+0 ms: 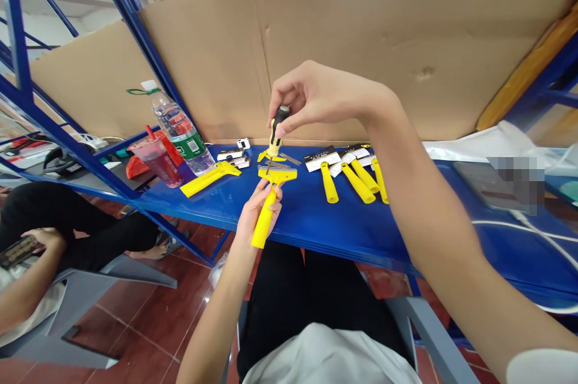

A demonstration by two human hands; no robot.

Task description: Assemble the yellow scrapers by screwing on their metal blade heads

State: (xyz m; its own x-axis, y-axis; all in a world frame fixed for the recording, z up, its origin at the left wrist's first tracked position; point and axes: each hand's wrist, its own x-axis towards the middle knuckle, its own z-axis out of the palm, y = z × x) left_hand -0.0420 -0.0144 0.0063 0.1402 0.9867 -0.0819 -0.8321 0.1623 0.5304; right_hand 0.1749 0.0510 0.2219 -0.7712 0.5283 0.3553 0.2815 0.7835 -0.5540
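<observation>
My left hand (259, 208) is closed around a yellow scraper (265, 221), holding it with the wide head facing away from me. Above it, my right hand (303, 95) grips a black-and-cream screwdriver (276, 131) by the handle. The screwdriver points down, its tip at the left part of the scraper's head; whether it sits in a screw is too small to tell. Just behind lie a small yellow piece (265, 157) and a loose metal blade (290, 159). Several yellow scrapers (356, 182) with black-and-white cards (321, 159) rest to the right.
On the blue table (307, 221), another yellow scraper (205, 181) lies left, near a water bottle (183, 137) and a red drink cup (158, 158). A dark phone-like slab (492, 182) and white cable (519, 226) are right. Cardboard (338, 29) stands behind. Another person (58, 239) sits left.
</observation>
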